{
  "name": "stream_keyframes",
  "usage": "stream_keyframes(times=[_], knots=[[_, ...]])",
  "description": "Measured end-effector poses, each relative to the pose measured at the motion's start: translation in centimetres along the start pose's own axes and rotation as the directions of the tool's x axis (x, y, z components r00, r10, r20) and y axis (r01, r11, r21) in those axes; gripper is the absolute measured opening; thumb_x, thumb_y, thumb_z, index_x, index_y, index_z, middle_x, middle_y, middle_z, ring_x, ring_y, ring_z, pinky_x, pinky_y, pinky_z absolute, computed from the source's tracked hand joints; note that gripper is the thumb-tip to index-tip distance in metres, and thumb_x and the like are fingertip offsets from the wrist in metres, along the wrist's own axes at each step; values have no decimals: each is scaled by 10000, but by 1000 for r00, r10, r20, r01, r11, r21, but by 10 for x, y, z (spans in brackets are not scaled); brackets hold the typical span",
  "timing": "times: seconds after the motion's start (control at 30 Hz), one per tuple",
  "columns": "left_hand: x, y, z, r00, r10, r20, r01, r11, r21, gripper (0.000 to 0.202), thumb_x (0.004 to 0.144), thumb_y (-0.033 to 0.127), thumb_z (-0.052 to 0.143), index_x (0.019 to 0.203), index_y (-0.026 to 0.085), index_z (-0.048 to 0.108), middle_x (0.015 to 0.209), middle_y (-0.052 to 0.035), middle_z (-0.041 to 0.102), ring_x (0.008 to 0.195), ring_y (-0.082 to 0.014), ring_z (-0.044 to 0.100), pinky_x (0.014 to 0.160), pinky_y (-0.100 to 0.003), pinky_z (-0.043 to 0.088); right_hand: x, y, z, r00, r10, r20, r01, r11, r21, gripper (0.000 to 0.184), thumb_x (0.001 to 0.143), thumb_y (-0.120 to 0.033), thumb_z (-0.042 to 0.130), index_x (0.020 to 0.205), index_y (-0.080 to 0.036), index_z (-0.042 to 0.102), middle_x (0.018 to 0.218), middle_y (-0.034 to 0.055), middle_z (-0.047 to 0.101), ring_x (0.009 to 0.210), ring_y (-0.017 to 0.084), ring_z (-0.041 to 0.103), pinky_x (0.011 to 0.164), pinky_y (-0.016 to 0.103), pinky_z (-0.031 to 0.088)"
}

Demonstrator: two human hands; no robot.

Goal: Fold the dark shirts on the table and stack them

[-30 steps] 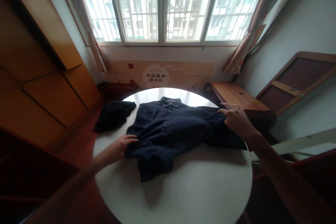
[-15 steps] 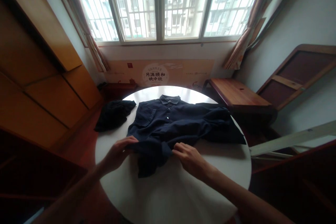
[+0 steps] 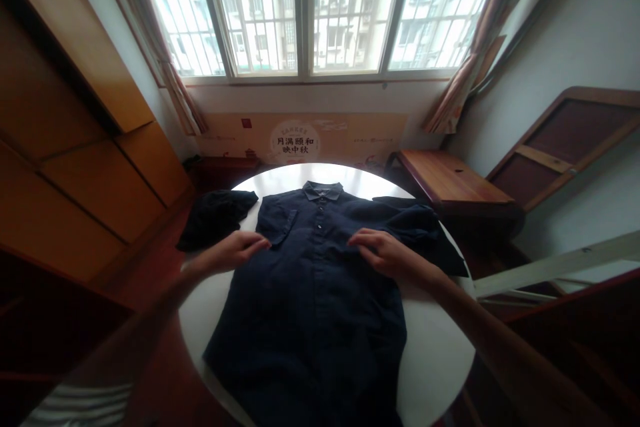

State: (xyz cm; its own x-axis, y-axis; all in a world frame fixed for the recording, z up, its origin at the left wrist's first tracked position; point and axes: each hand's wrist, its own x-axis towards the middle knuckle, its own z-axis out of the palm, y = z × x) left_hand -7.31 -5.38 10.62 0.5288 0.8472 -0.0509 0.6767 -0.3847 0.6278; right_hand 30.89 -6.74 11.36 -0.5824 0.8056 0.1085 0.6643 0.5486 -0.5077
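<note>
A dark navy button-up shirt (image 3: 315, 293) lies spread front side up, its collar at the far side and its body stretching towards me. My left hand (image 3: 240, 249) is over the shirt's left side, near a short sleeve; its fingers are loosely bent, with no cloth visibly gripped. Above the right chest area is my right hand (image 3: 383, 252), its thumb and curled fingers slightly apart and nothing between them. Whether the fingertips touch the fabric is hard to tell. Under the shirt is a round white table (image 3: 440, 327).
A crumpled black garment (image 3: 215, 217) rests at the table's left edge. More dark cloth (image 3: 450, 247) lies at the right edge, beside the shirt. Beyond stand a low wooden table (image 3: 455, 177) on the right and wooden cabinets (image 3: 105, 180) on the left.
The shirt's lower part, earlier bunched and held between both hands, now lies spread towards me. Both hands have let go and moved forward, the right one also further right.
</note>
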Motion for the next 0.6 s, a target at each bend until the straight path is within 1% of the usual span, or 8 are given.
stream_keyframes(times=[0.03,0.07,0.1,0.17,0.23,0.3,0.4,0.6], knots=[[27,4,15,997,29,-74,-22,994,106,507,1000,527,367,1245,207,674,1286,-107,656,1208,-274,583,1076,-410,417,25,2,10,998,52,32,-50,997,-57,421,969,-330,424,1288,-143,626,1349,172,582,1234,287,551,1077,428,390],[53,5,30,994,28,-107,-5,976,217,533,985,548,387,1342,221,609,1433,-118,546,1340,-322,465,1129,-488,338,48,5,21,985,148,85,-138,983,-119,534,970,-432,438,1427,-167,513,1492,185,450,1355,350,432,1119,510,321],[77,4,45,994,-17,-104,47,954,298,597,955,597,422,1437,258,513,1550,-110,402,1427,-384,325,1138,-593,265,70,9,32,953,272,136,-248,953,-173,625,964,-526,424,1515,-233,394,1589,167,304,1420,412,313,1119,603,266],[113,-6,66,986,-130,-104,161,910,382,683,931,663,401,1522,320,369,1639,-84,196,1476,-455,136,1095,-734,154,106,19,52,869,460,185,-408,875,-259,703,950,-650,343,1572,-353,208,1663,105,56,1466,491,87,1084,739,136],[138,-21,76,974,-191,-122,225,881,416,681,941,684,328,1543,368,296,1656,-48,111,1483,-463,64,1065,-783,96,131,32,66,814,551,186,-488,821,-297,679,953,-683,243,1568,-424,116,1667,52,-71,1464,499,-52,1050,786,35],[154,-37,74,971,-185,-155,235,871,432,660,950,686,280,1543,395,277,1658,-18,106,1490,-444,55,1069,-783,67,149,47,72,805,567,174,-505,810,-298,652,959,-679,186,1561,-451,78,1664,23,-108,1463,483,-107,1041,790,-12],[176,-56,62,968,-175,-180,238,866,439,667,937,706,285,1537,414,282,1653,-4,139,1490,-440,68,1073,-782,48,170,70,69,832,533,153,-478,829,-291,652,957,-686,172,1559,-457,72,1667,11,-86,1463,484,-99,1038,795,-16],[229,-70,43,961,-209,-180,268,858,438,696,920,726,282,1540,410,273,1657,5,117,1485,-452,73,1071,-785,42,215,111,54,855,502,133,-448,842,-300,645,967,-666,175,1565,-435,99,1670,15,-51,1463,493,-72,1044,791,-10]])
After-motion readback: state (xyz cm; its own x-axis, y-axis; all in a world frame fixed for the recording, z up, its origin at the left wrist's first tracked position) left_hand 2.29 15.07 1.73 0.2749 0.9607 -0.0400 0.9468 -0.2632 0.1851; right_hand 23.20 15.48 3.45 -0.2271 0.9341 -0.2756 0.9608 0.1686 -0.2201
